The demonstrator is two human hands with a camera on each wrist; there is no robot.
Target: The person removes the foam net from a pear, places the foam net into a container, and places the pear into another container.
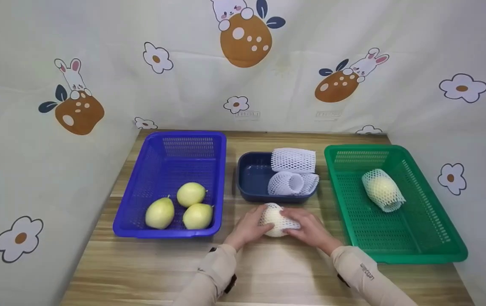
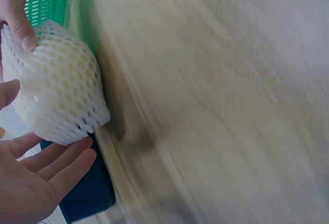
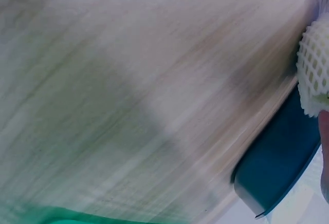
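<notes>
A pale yellow-green pear in a white foam net is between both hands, in front of the navy tray. My left hand holds its left side, thumb toward me; in the left wrist view the fingers extend along the net's end. On the other side my right hand grips the net, its thumb pressed on the mesh. The right wrist view catches only part of the netted pear at its right edge, with most of that hand out of frame.
To the left, a blue basket holds three bare pears. The navy tray behind the hands holds several empty foam nets. A green basket on the right contains one netted pear. Patterned cloth walls enclose the wooden table.
</notes>
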